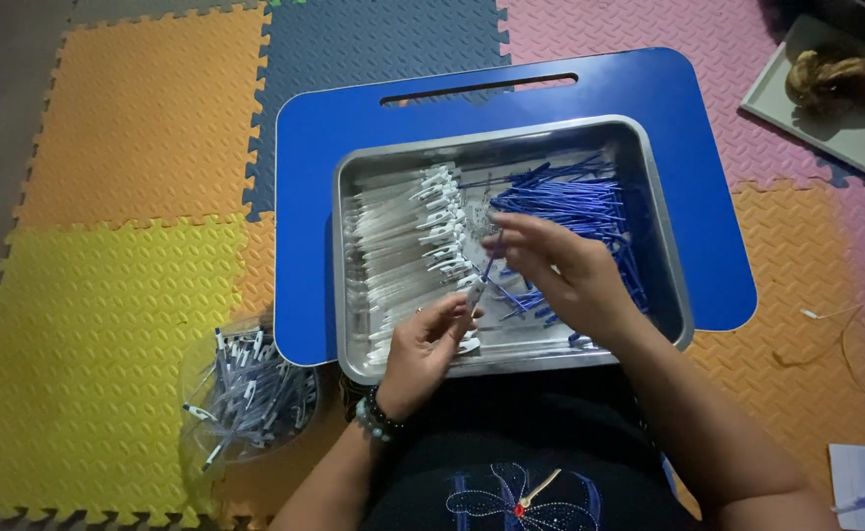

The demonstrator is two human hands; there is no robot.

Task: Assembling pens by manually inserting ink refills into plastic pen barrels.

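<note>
The left hand (430, 339) hovered over the near edge of the steel tray (663, 211), its fingers closed on a clear pen barrel (474, 292) that tilted up toward the right. The right hand (560, 270) was just beside it, above the middle of the tray, fingers pinched on a thin blue refill (492, 258) whose lower end met the top of the barrel. A bead bracelet (375, 418) circled the left wrist.

In the tray, a row of clear barrels (403, 246) with white clips lay packed side by side along the left half, and a loose heap of blue refills (570, 202) filled the right half, partly hidden by the right hand. The tray sat on a blue counter (354, 128) with a slot handle at its far edge, and that stood on the floor of coloured foam mats (118, 275).

To the left of the person's lap, on the mats, a clear bowl (196, 369) held a pile of assembled pens (250, 398). Far right, a grey board (845, 128) carried a brown bundle, too blurred to tell what it was.
</note>
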